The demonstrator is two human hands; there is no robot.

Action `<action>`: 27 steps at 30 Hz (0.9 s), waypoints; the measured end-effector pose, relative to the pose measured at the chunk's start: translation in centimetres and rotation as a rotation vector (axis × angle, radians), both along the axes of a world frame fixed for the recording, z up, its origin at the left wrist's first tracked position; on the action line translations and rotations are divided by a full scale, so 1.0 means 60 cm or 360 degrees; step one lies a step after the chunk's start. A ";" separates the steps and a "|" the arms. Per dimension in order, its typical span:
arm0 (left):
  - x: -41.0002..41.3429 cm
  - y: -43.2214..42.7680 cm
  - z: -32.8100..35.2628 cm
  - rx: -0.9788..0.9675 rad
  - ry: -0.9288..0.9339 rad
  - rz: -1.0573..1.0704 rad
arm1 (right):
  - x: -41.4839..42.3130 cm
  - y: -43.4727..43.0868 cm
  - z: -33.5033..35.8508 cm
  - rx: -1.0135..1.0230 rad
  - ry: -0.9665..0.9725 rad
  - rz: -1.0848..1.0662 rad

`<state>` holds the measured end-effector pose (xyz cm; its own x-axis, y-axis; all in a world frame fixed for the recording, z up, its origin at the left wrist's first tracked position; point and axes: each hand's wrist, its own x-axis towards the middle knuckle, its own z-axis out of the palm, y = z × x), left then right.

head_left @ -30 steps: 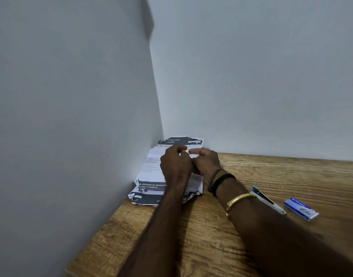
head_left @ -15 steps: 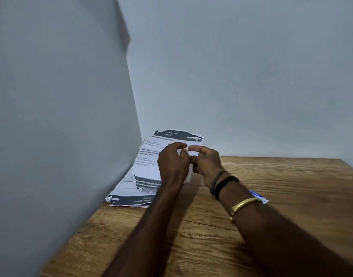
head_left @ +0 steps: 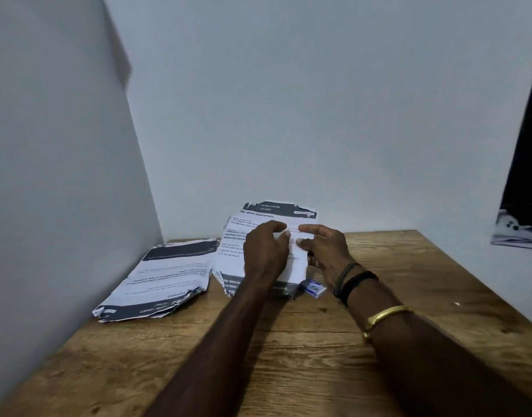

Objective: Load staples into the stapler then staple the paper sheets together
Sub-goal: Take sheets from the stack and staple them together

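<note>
Both my hands hold a small bundle of printed paper sheets (head_left: 260, 218) above the wooden table (head_left: 318, 350). My left hand (head_left: 266, 254) grips the bundle from the left, thumb and fingers curled onto it. My right hand (head_left: 321, 251) pinches its right edge between thumb and fingers. A second pile of printed sheets (head_left: 165, 278) lies flat on the table by the left wall. A small blue-and-white box (head_left: 312, 288) lies on the table under the held sheets, partly hidden. The stapler is not visible.
Grey walls close off the table on the left and at the back. The table's right edge runs diagonally at the right, with a dark opening and a light object (head_left: 517, 233) beyond it. Bare wood fills the foreground.
The held bundle has moved right and away from the pile by the left wall, which now lies apart. The view has swung left to right; the blue box now shows under the sheets.
</note>
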<state>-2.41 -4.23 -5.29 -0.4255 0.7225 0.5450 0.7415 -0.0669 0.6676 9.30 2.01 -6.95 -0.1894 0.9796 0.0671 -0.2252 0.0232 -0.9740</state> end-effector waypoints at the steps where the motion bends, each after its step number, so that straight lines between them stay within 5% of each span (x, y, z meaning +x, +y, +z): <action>1: 0.003 0.002 -0.001 0.0007 0.0009 -0.0007 | 0.013 0.004 -0.002 0.0008 0.0001 -0.0013; 6: -0.012 0.021 -0.004 0.0086 0.0031 0.0175 | 0.078 0.028 -0.013 -0.0027 0.0045 -0.0053; 15: -0.067 0.045 -0.043 -0.0107 -0.0967 -0.0106 | 0.098 0.040 -0.024 -0.0088 0.0166 0.0078; 21: -0.078 0.048 -0.059 -0.0166 -0.0912 -0.0107 | 0.114 0.049 -0.024 0.0088 -0.0557 0.0042; 27: -0.070 0.030 -0.048 -0.0184 -0.0539 -0.0048 | 0.120 0.046 -0.032 0.0412 -0.0853 -0.0302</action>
<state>-6.58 -2.45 -8.16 -0.5456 0.7859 0.2909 0.4758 0.0048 0.8795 16.49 4.78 -8.89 -0.0868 0.9642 0.2504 0.3247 0.2650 -0.9079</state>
